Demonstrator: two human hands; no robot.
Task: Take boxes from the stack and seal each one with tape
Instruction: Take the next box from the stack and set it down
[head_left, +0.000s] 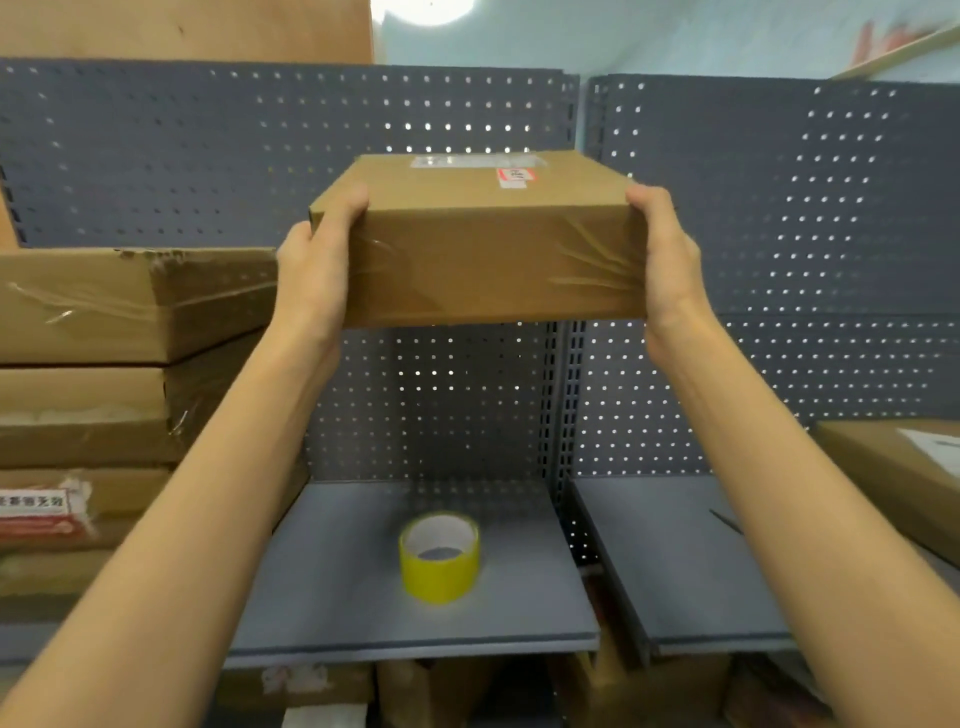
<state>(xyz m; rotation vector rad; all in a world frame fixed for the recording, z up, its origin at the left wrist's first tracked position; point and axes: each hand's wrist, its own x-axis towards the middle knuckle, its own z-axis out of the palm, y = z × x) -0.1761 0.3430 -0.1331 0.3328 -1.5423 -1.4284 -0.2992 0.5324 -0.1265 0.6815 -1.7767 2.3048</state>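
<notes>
Both my hands clamp a cardboard box (478, 239) in the air: my left hand (317, 275) grips its left end, my right hand (662, 260) its right end, thumbs on top. Below, a yellow tape roll (439, 558) stands on the grey shelf (337, 597), with the box stack (104, 364) at my left.

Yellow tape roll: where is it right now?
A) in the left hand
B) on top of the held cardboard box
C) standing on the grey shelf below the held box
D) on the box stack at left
C: the yellow tape roll stands on the grey metal shelf, untouched, while both hands hold the brown cardboard box above it.
</notes>
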